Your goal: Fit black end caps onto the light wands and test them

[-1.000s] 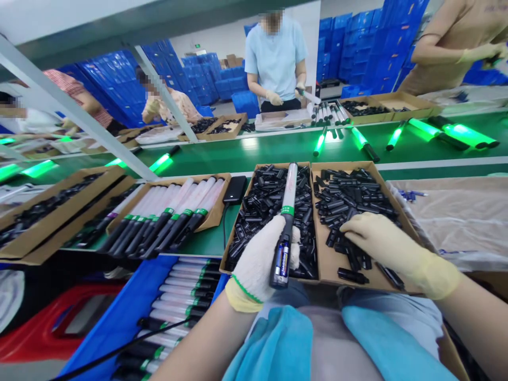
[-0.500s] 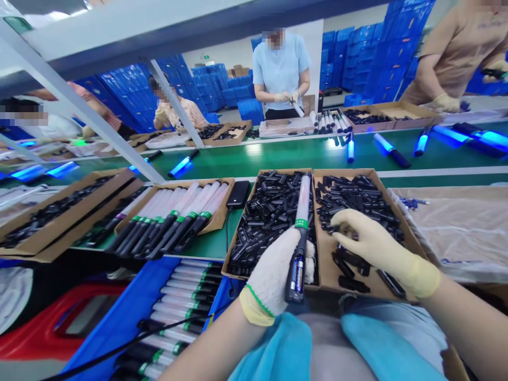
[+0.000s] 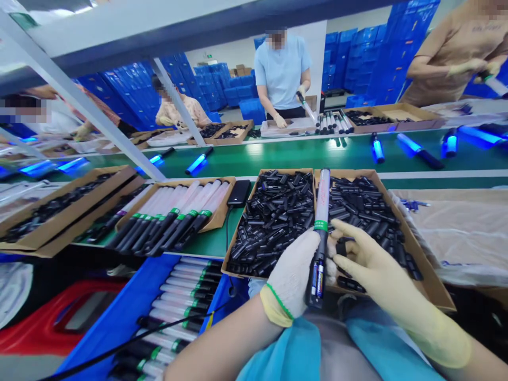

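Note:
In my gloved left hand [image 3: 296,272] is a light stick [image 3: 318,238], held by its black handle with the clear tube pointing away from me. A green band circles it, and batteries [image 3: 317,278] show in the handle's uncovered compartment. My gloved right hand [image 3: 369,259] is just right of the handle, fingers curled around a small black plastic piece [image 3: 341,248], partly hidden by the fingers. Beneath the hands, a left cardboard box [image 3: 226,267] and a right cardboard box [image 3: 434,288] hold many loose black plastic parts.
Several light sticks [image 3: 174,211] lie in a carton on the left, and more fill a blue bin [image 3: 91,338] below. A black device [image 3: 238,193] trails a cable. Lit sticks ride on the green conveyor [image 3: 270,153]. A co-worker [image 3: 281,74] stands opposite. Plastic sheeting covers the right side.
My right hand has come left and back from the right box to the stick, with a black piece in its fingers. My left hand and stick have shifted right. Lit sticks on the conveyor moved right.

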